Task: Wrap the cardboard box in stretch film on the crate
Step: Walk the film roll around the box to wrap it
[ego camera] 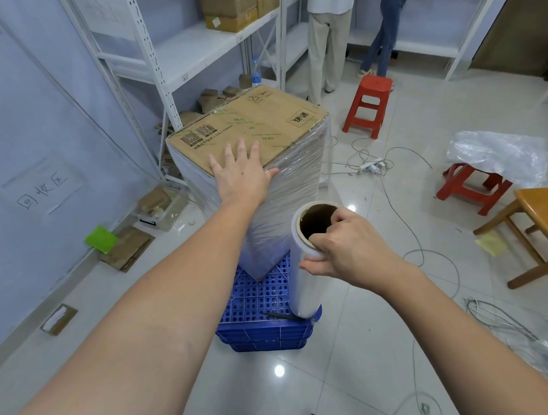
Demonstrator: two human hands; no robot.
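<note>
Right grip is clamped round the top end of the stretch film roll, fingers hooked into its cardboard core, roll standing upright on the blue crate. Left grip is flat and spread, pressing the near top corner of the cardboard box. Box sits on the crate, sides already covered in film, top bare. Red stool and white shelving behind it.

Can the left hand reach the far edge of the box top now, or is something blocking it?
Probably yes: the left hand lies flat on the cardboard box, and its top is bare.
</note>
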